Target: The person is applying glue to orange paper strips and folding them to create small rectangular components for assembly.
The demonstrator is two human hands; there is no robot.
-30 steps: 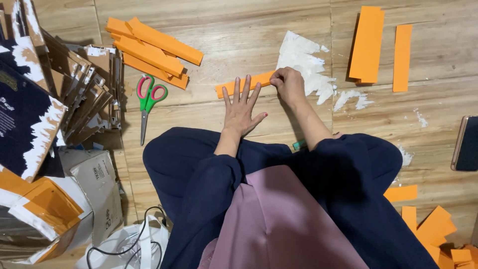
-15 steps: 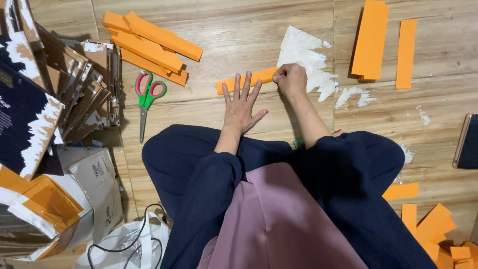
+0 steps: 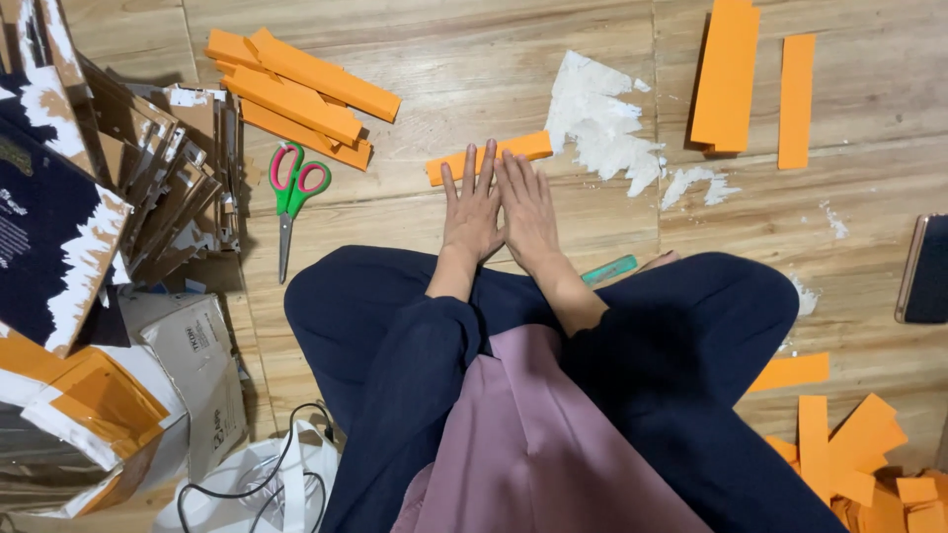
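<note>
Dark blue and brown torn cardboard is heaped at the far left, running off the frame edge, with a white plastic bag and a black cable near it below. Right of the heap lie green-handled scissors and, farther off, a stack of orange strips.

In the middle, the left hand and right hand lie flat on the wooden floor, palms down, fingers straight, edges touching; neither grasps anything. Their fingertips press on the near edge of an orange folded strip, which lies just beyond them, tilted, partly covered by the fingers.

A second ago the right hand was curled at the strip's right end beside the white paper scrap while the left lay spread alone; now the right has flattened and come alongside the left.

A teal object peeks from behind the right knee, mostly hidden, so its kind is unclear. Farther right are two long orange pieces, the taller one cut off at the top, a dark phone clipped by the right edge, and orange offcuts at the near right corner.
</note>
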